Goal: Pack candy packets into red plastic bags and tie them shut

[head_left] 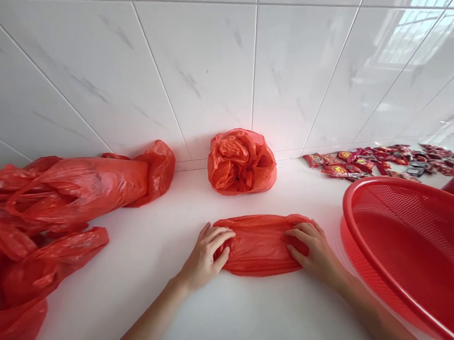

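Just below frame centre, the bag (262, 245) stretches left-right between the left hand (207, 254) and right hand (312, 248), each half-curled, holding its near end.

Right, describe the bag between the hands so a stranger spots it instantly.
On the white counter, left of the large red mesh basket, lies a red plastic bag. Unlike the bunched bag near the wall, it lies flattened, the left hand touching one end, the right hand the other.
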The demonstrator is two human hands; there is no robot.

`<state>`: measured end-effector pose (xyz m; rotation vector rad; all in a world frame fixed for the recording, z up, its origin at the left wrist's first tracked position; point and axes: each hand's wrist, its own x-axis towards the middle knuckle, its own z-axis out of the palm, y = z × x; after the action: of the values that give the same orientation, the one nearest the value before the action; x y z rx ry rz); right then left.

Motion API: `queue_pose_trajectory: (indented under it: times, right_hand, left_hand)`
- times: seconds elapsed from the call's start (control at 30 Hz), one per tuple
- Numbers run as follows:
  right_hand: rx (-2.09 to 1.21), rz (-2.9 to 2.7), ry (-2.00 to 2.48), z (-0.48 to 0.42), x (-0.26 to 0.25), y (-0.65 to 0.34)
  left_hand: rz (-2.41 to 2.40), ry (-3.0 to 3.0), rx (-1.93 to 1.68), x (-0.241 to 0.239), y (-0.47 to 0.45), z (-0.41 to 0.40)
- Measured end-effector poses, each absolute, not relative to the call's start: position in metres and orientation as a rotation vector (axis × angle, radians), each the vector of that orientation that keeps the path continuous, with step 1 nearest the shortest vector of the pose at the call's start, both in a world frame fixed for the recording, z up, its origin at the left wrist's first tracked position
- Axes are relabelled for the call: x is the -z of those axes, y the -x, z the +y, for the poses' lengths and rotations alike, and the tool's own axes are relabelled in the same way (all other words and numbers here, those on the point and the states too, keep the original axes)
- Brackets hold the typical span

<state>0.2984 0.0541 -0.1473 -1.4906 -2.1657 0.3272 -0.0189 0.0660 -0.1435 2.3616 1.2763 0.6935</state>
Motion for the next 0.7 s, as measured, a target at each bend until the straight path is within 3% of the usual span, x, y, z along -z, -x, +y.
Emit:
queue_pose_trajectory:
  times: [0.7]
  right_hand:
    - [-0.268,-2.319,1.551,0.0468,0.1493,-0.2991]
  left_hand:
    - [1.245,-2.366,-0.61,0.1418,0.0245,0.061]
